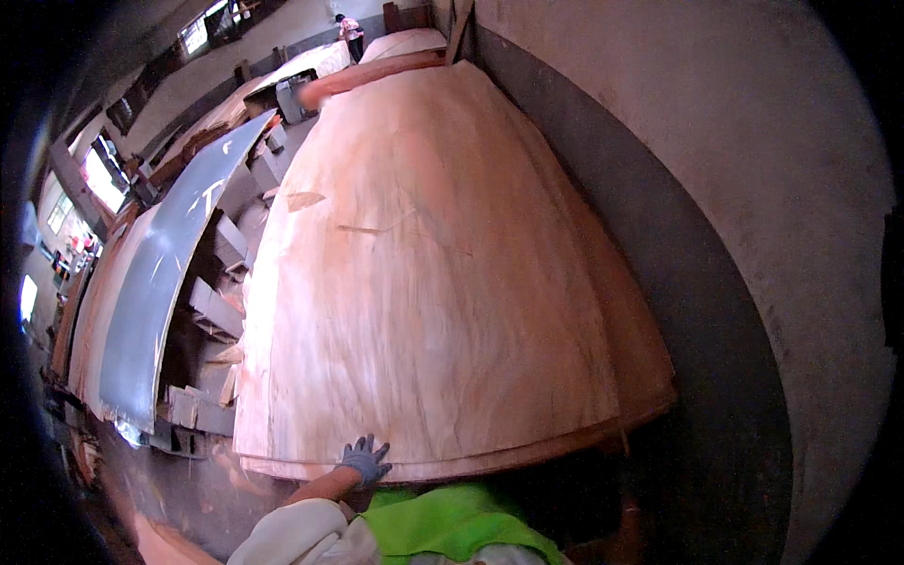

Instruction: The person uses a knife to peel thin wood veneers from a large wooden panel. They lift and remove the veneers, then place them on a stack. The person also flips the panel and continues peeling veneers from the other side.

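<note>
Flatness looks like the main concern with the wide, pale wood sheet [424, 320], which lies on top of a low stack between the wall [716, 141] and a grey-blue panel [179, 282] off to the left. Gloved and palm down, the left hand [365, 460] rests at the sheet's near edge, left of its middle, fingers spread and gripping nothing; the right hand is out of view, so its state cannot be told. The step in hand appears to be steadying or smoothing this edge, and a broad, even touch should serve better than fingertips, since thin wood would likely crack under a local push. A loose brown flake [306, 201] and a narrow split-like mark [377, 229] lie toward the far half; any sideways pull is best kept gentle so as not to strain that area. Along the right side a darker layer [650, 391] juts out from beneath, so judging alignment calls for checking that side as well as the near edge.
</note>
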Available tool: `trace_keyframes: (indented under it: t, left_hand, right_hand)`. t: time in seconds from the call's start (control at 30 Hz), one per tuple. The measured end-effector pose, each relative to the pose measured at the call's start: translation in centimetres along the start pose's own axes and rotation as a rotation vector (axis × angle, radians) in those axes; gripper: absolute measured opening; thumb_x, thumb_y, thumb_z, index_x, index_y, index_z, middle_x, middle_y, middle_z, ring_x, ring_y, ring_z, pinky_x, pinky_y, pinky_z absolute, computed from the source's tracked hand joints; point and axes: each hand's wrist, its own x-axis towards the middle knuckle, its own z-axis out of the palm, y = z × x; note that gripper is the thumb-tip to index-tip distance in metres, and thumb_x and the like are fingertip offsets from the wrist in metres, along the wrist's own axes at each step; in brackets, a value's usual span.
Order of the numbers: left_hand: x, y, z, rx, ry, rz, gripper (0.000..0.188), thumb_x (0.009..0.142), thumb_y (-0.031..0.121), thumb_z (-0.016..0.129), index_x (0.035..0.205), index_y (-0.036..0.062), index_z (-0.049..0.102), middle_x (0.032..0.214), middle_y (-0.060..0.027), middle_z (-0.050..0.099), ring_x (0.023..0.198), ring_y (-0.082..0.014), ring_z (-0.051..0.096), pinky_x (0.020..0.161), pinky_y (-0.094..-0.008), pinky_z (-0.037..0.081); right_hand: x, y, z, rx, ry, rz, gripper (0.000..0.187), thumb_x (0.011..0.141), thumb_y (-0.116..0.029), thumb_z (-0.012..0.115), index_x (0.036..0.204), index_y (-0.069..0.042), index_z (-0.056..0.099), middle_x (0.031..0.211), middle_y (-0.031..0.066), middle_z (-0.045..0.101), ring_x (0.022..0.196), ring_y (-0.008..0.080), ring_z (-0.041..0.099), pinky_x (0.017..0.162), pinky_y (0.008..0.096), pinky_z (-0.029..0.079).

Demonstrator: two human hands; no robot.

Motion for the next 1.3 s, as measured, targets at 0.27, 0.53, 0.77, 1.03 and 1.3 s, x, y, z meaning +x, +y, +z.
trace_keyframes:
  t: [0.27, 0.53, 0.77, 1.03, 1.3]
  left_hand:
    - [-0.5, 0.1, -0.1, -0.006, -0.017, 0.011, 0.062, 0.090, 0.054, 0.033, 0.143, 0.0252, 0.022, 0.148, -0.0194, 0.012, 0.134, -0.0377, 0.019, 0.102, -0.0579, 0.021]
    - [0.1, -1.0, 1.3, 0.044, -0.096, 0.039, 0.059, 0.089, 0.055, 0.033, 0.141, 0.0284, 0.026, 0.148, -0.0175, 0.015, 0.133, -0.0366, 0.024, 0.100, -0.0571, 0.026]
    - [0.6, 0.1, -0.3, -0.072, -0.060, -0.066, 0.058, 0.088, 0.058, 0.032, 0.140, 0.0303, 0.029, 0.148, -0.0143, 0.016, 0.132, -0.0356, 0.025, 0.100, -0.0592, 0.025]
    - [-0.2, -0.8, 1.1, -0.097, -0.061, -0.071, 0.058, 0.087, 0.058, 0.034, 0.139, 0.0307, 0.030, 0.148, -0.0146, 0.017, 0.132, -0.0351, 0.026, 0.099, -0.0583, 0.026]
    - [0.7, -1.4, 0.9, -0.095, 0.016, -0.002, 0.059, 0.086, 0.058, 0.037, 0.139, 0.0312, 0.031, 0.147, -0.0155, 0.020, 0.131, -0.0357, 0.028, 0.097, -0.0580, 0.027]
  right_hand:
    - [8.5, 4.5, -9.5, -0.059, 0.248, 0.029, 0.039, 0.087, -0.035, 0.050, 0.111, -0.004, 0.056, 0.099, 0.0206, 0.062, 0.087, 0.0351, 0.059, 0.072, 0.0423, 0.047]
    - [22.4, -4.9, -15.6, -0.093, 0.407, -0.148, 0.039, 0.085, -0.036, 0.055, 0.104, -0.003, 0.061, 0.098, 0.0209, 0.063, 0.087, 0.0354, 0.060, 0.071, 0.0422, 0.048]
    - [32.4, -18.5, -12.9, -0.132, 0.451, -0.286, 0.040, 0.082, -0.037, 0.059, 0.097, -0.001, 0.066, 0.098, 0.0211, 0.064, 0.088, 0.0356, 0.061, 0.069, 0.0421, 0.049]
    - [26.5, -33.3, -6.0, 0.388, 0.164, -0.254, 0.043, 0.086, -0.035, 0.056, 0.116, -0.004, 0.055, 0.080, 0.0133, 0.063, 0.066, 0.0261, 0.057, 0.054, 0.0378, 0.044]
    - [17.4, -24.3, 2.5, 0.541, -0.041, -0.273, 0.039, 0.088, -0.035, 0.053, 0.112, -0.005, 0.056, 0.072, 0.0105, 0.061, 0.059, 0.0228, 0.054, 0.052, 0.0362, 0.043]
